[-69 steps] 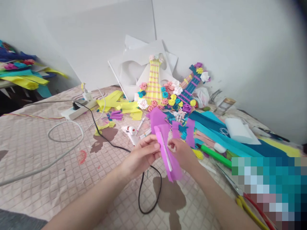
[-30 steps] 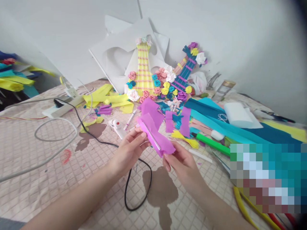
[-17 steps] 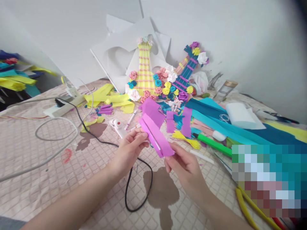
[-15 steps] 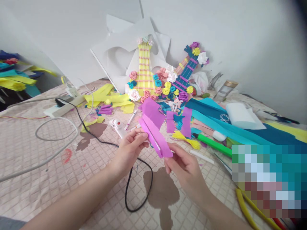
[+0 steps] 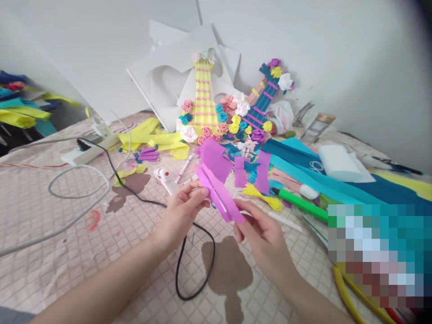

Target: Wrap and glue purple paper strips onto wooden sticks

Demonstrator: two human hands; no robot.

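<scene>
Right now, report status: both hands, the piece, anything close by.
Left hand and right hand both pinch the purple paper strip with the thin white stick. Strip held above the table. White glue gun and black cable lie beneath.

I see open quilted cloth [image 5: 50, 234] near and left, crossed only by a black cable [image 5: 189, 270] and a white cable [image 5: 67, 211]. Far and right is crowded: glue gun [image 5: 165, 177], purple strips [image 5: 249, 171], green marker [image 5: 299, 203], teal paper sheets [image 5: 320, 180].

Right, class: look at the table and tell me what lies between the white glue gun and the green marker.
In the head view, between the glue gun and the marker the purple paper strip is held up by the left hand and right hand.
</scene>
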